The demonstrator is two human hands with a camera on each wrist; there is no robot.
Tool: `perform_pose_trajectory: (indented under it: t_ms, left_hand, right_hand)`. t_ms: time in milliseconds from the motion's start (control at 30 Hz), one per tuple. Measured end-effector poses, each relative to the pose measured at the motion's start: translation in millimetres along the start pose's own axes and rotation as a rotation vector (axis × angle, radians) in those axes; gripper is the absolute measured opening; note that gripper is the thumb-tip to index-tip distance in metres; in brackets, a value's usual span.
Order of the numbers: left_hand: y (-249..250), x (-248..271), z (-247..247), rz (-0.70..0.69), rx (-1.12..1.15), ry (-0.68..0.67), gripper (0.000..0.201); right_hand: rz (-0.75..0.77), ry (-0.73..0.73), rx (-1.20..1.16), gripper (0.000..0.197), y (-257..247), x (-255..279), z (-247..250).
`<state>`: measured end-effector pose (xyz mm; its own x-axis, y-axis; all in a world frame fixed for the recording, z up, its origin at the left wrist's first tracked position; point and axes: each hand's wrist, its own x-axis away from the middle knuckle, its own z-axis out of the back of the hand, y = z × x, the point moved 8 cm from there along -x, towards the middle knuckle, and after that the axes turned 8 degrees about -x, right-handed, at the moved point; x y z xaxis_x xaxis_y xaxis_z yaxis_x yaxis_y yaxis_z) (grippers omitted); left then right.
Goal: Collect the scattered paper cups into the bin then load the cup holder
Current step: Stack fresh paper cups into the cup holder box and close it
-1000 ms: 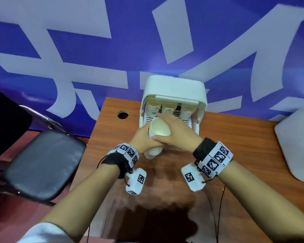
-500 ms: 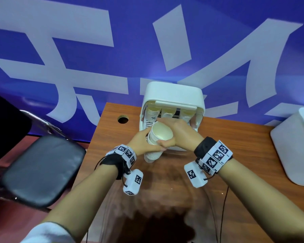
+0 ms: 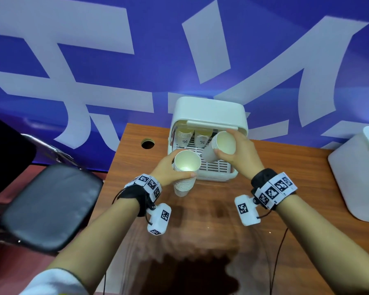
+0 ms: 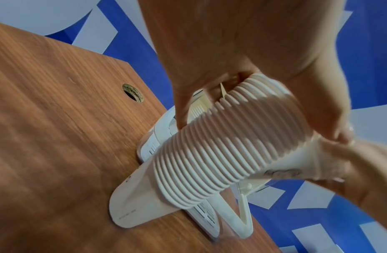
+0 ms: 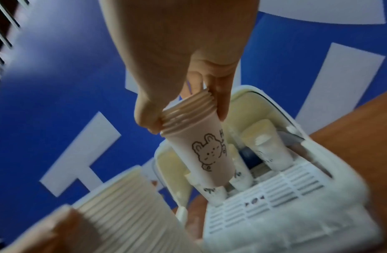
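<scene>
A tall stack of nested white paper cups [image 3: 184, 177] stands upright in front of the cup holder's left corner, its open mouth facing up; whether its base touches the table I cannot tell. The left hand [image 3: 168, 170] is wrapped round its upper rims, thumb on the near side and fingers on the far side. In the left wrist view the stack [image 4: 229, 145] shows as a long ribbed column of rims gripped between thumb and fingers.

A short stack of white paper cups with a bear drawing [image 5: 201, 150] is tilted, mouth toward the person and base pointing into the holder. The right hand [image 3: 241, 154] pinches it at the rims, thumb on one side and fingers on the other. In the head view this short stack [image 3: 219, 146] sits over the right part of the holder's slotted tray.

The white plastic cup holder with a raised lid [image 3: 209, 116] stands at the far edge of the brown wooden table [image 3: 211, 220]. Inside it, 2 rows of cups [image 3: 193, 138] lie side by side at the left and middle.

A round cable hole [image 3: 147, 144] lies left of the holder. A white plastic bin [image 3: 358, 175] stands at the table's right edge. A blue wall with white shapes [image 3: 94, 50] rises behind. A black chair [image 3: 49, 205] is to the left of the table.
</scene>
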<state>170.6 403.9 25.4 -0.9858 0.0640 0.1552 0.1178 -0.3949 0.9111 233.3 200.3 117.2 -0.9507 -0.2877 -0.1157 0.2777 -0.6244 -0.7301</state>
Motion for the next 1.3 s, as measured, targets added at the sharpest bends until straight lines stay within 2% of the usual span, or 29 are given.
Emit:
perform_pose_trajectory:
  t_ms: [200,300,367,500,667,833,933,1033,1067,1167,1233,1300]
  left_hand:
    - [-1.1,-11.0,-0.5,0.015,0.006,-0.026,0.073]
    - [-3.1,-13.0,-1.6,0.028,0.004,-0.034,0.082]
    - [-4.3,-11.9,-2.5,0.031,0.007,-0.029,0.08]
    - [-4.1,-10.0,-3.0,0.015,-0.004,-0.02,0.071]
    - [-6.1,-10.9,-4.4,0.034,0.009,-0.026,0.078]
    - [-3.0,-13.1,-8.0,0.02,-0.007,-0.037,0.076]
    - [-0.1,-13.7,-7.5,0.019,-0.02,-0.031,0.074]
    - [2.0,-14.1,-10.7,0.005,-0.054,-0.037,0.074]
    - [2.4,-14.2,-12.5,0.007,-0.062,-0.046,0.074]
    - [3.0,-15.8,-17.6,0.027,-0.083,-0.074,0.08]
    - [4.5,-15.9,-21.0,0.01,-0.152,-0.082,0.094]
    - [6.4,-14.5,-25.2,-0.011,-0.203,-0.087,0.098]
  right_hand:
    - [-0.147,-0.05,0.114,0.072,63.7,-19.3,-37.5]
    - [-0.196,-0.045,0.215,0.07,82.3,-35.6,-44.2]
    - [-0.22,-0.075,0.293,0.071,90.9,-44.0,-47.6]
    - [-0.209,-0.15,0.409,0.072,102.1,-56.7,-56.8]
    - [-0.28,-0.136,0.414,0.072,111.4,-61.4,-58.5]
    - [-0.357,-0.132,0.417,0.082,117.6,-63.7,-58.3]
    - [-0.351,-0.123,0.462,0.088,108.7,-62.0,-57.0]
    - [-0.303,-0.046,0.45,0.075,87.4,-59.1,-49.5]
    - [-0.277,-0.064,0.424,0.069,80.9,-56.1,-49.7]
    - [-0.213,-0.27,0.294,0.055,69.2,-41.1,-58.4]
    - [-0.146,-0.301,0.2,0.044,50.4,-32.0,-53.0]
    - [-0.066,-0.328,0.101,0.037,21.0,-23.8,-48.2]
